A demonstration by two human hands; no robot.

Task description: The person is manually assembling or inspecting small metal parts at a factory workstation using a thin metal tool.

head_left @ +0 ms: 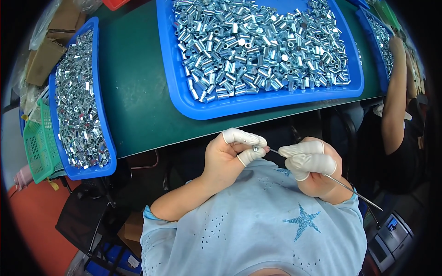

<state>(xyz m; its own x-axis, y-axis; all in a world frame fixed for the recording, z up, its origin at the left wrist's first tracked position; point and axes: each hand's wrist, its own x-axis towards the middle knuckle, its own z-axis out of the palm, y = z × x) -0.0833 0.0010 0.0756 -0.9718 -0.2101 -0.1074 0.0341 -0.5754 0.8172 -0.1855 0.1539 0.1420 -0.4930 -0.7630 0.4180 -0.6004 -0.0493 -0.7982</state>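
Just off the near edge of the green worktop [133, 96], two hands work close together, level with each other. Between thumb and forefinger, both in white finger covers, the left hand [251, 146] pinches one small metal piece [256, 148]. The right hand [313, 162], with at least three covered fingers, is closed on one thin metal rod [353, 190], whose far end points left at the piece; I cannot tell whether they touch. The rod's other end sticks out to the right and nearer. Beyond the hands stand three blue trays: one large middle tray [205, 112], one left tray [93, 173] and one right tray [374, 45], each holding metal pieces too many to count. At the right tray is one co-worker's hand [396, 45], its grip too small to tell. Beside the left tray, on its left, sits at least one green basket [37, 143].
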